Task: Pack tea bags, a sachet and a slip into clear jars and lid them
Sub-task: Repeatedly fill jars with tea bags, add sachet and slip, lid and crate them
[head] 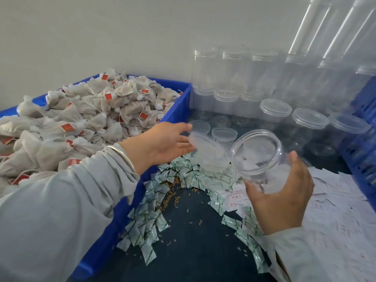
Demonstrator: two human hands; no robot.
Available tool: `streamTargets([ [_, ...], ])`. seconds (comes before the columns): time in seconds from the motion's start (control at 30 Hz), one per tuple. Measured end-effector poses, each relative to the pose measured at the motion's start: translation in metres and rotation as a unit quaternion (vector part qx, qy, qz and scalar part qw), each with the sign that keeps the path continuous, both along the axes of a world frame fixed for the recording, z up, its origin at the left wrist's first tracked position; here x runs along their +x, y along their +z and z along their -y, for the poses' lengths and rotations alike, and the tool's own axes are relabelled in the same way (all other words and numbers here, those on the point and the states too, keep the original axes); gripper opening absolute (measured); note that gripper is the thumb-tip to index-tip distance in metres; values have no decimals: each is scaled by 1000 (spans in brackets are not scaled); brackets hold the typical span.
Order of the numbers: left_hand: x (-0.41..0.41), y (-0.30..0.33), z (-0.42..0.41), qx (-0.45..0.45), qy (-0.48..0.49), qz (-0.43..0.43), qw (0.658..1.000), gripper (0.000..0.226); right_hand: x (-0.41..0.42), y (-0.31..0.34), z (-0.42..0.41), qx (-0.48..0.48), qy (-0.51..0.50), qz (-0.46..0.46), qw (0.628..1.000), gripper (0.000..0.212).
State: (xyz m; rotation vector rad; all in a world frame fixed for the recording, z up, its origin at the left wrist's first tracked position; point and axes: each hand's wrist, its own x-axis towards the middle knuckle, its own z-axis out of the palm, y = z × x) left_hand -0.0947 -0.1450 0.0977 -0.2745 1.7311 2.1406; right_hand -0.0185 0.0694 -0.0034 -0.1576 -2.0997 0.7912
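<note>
My right hand (284,198) grips an open clear jar (257,152) from below, tilted so that its mouth faces left and toward me. The jar looks empty. My left hand (168,141) reaches over the crate wall and pinches the edge of a blurred clear lid (209,152) between thumb and fingers, just left of the jar's mouth. Tea bags (81,119) with red tags are heaped in the blue crate (177,106) on the left. Green-and-white sachets (146,226) lie scattered below my hands. White slips (335,202) with red print are piled on the right.
Empty clear jars (230,74) are stacked at the back, and lidded jars (310,119) stand in front of them. Loose lids (223,133) lie on the dark surface beside them. A blue crate wall (364,159) closes the right side. Loose grains (175,198) dot the surface.
</note>
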Motion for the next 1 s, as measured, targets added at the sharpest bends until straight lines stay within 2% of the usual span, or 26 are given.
streamTargets([
  [0.17,-7,-4,3,-94,41,-53,993,39,5,-1,7,-29,56,9,998,105],
  [0.27,-9,3,13,-59,30,-103,992,40,5,-3,7,-56,75,7,996,109],
  [0.33,-18,8,28,-99,83,-165,978,36,7,-3,10,-116,126,29,985,113],
  [0.43,-40,14,68,-284,203,-241,906,26,11,-3,21,-160,169,53,971,111],
  [0.5,-50,11,98,-382,230,-235,864,25,16,-1,31,-181,212,41,959,109],
  [0.57,-56,2,120,-493,209,-201,820,32,22,-1,40,-192,256,45,946,107],
  [0.67,-57,-20,132,-663,88,-167,724,37,27,-4,48,-191,309,68,929,108],
  [0.8,-55,-43,133,-751,-99,-104,645,50,31,-3,55,-208,347,83,911,99],
  [0.87,-55,-47,134,-769,-95,-91,625,53,32,-6,54,-212,353,105,905,98],
  [1.0,-58,-48,134,-783,-49,-88,614,36,29,-10,51,-217,352,170,894,108],
])
